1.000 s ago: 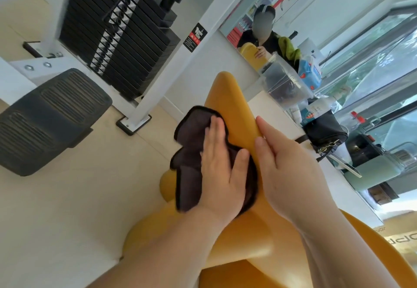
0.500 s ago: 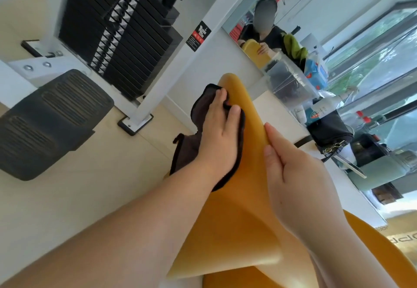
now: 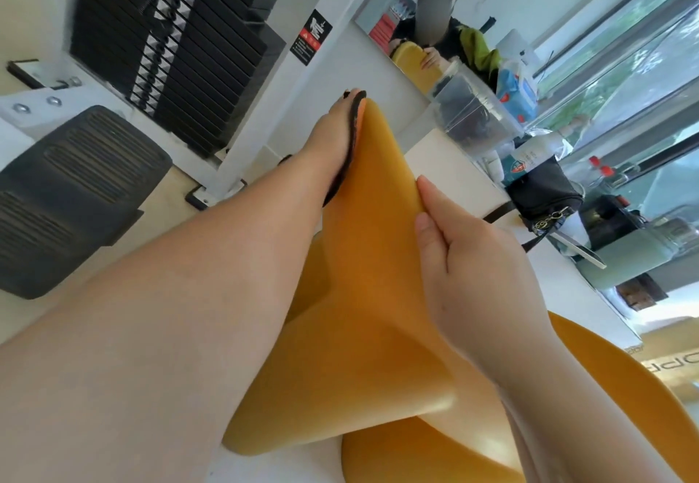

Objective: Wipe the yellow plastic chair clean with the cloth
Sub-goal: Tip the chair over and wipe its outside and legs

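Your left hand (image 3: 325,142) flat, pressing dark cloth (image 3: 350,142) at top of yellow plastic chair (image 3: 363,255) backrest; right hand (image 3: 469,255) pinches backrest edge. Seat below backrest likely unwiped.

The yellow plastic chair (image 3: 363,255) has a smooth, glossy shell whose back tapers to a rounded top edge. The dark cloth (image 3: 346,149) lies flat against the left side of that back near the top, mostly hidden, only its thin black edge showing.

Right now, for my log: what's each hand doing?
Left hand: flat, pressing the cloth on the chair.
Right hand: gripping the chair's edge.
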{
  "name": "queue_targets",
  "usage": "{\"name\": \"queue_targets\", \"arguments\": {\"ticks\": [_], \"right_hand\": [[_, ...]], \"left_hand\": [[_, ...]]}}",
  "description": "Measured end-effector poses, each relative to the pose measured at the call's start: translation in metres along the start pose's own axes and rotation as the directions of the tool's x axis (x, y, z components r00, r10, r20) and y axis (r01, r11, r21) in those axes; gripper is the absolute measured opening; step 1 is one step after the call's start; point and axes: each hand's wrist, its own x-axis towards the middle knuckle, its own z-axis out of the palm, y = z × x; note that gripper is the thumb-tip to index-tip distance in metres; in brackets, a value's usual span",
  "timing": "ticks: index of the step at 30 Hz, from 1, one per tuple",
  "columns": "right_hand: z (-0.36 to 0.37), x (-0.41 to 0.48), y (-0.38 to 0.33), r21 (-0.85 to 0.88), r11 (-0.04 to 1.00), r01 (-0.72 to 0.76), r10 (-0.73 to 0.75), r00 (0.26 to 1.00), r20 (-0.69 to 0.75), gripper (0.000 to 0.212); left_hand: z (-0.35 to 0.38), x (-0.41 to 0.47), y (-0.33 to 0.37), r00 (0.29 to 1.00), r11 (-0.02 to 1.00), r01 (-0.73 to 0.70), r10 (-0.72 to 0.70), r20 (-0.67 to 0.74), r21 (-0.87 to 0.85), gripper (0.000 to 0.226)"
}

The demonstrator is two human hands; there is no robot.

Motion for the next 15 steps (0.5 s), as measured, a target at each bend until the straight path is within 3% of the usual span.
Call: {"name": "queue_targets", "arguments": {"ticks": [2, 4, 8, 13, 15], "right_hand": [[0.0, 0.002, -0.002, -0.008, 1.0, -0.009, 0.009, 1.0, -0.001, 0.051], [0.0, 0.001, -0.003, 0.004, 1.0, -0.009, 0.009, 1.0, -0.003, 0.049], [-0.003, 0.002, -0.001, 0.08, 0.997, 0.003, -0.003, 1.0, 0.003, 0.045], [-0.014, -0.001, 0.01, 0.264, 0.964, -0.023, 0.004, 0.997, 0.072, 0.044], [-0.013, -0.002, 0.013, 0.269, 0.963, -0.013, -0.009, 0.997, 0.082, 0.044]], "left_hand": [[0.001, -0.008, -0.01, 1.0, 1.0, -0.015, 0.015, -0.004, -0.022, 0.067], [-0.001, -0.024, -0.026, 0.993, 0.991, -0.118, 0.118, -0.007, -0.063, 0.079], [0.007, -0.077, -0.084, 0.958, 0.956, -0.283, 0.278, -0.063, -0.079, 0.064], [0.036, -0.165, -0.153, 0.864, 0.841, -0.463, 0.498, -0.067, 0.279, 0.059], [0.042, -0.17, -0.159, 0.844, 0.828, -0.474, 0.524, -0.114, 0.301, 0.062]]}}
